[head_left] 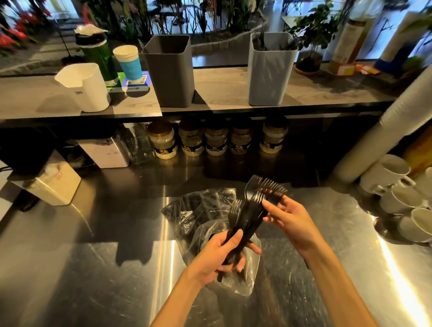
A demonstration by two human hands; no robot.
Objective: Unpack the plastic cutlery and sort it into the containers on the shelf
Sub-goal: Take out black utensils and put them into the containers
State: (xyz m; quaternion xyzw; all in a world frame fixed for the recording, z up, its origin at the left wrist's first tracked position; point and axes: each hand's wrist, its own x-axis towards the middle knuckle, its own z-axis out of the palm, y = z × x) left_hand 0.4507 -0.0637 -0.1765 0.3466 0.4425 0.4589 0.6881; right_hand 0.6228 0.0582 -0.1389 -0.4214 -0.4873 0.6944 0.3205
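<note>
Two bare hands, the left [221, 254] and the right [291, 219], are showing above the steel desk [91, 282]. One clear plastic bag [200, 214] is lying near the desk's middle. One bunch of black plastic forks [252, 209] is fanning out; their number is too tangled to count. On the wooden shelf [221, 88], two tall square bins are standing: one dark grey [170, 73], one light grey [270, 70]. Five lidded jars [217, 138] are lining up along the desk's back edge. At least four white mugs [407, 196] are clustering at the right edge.
</note>
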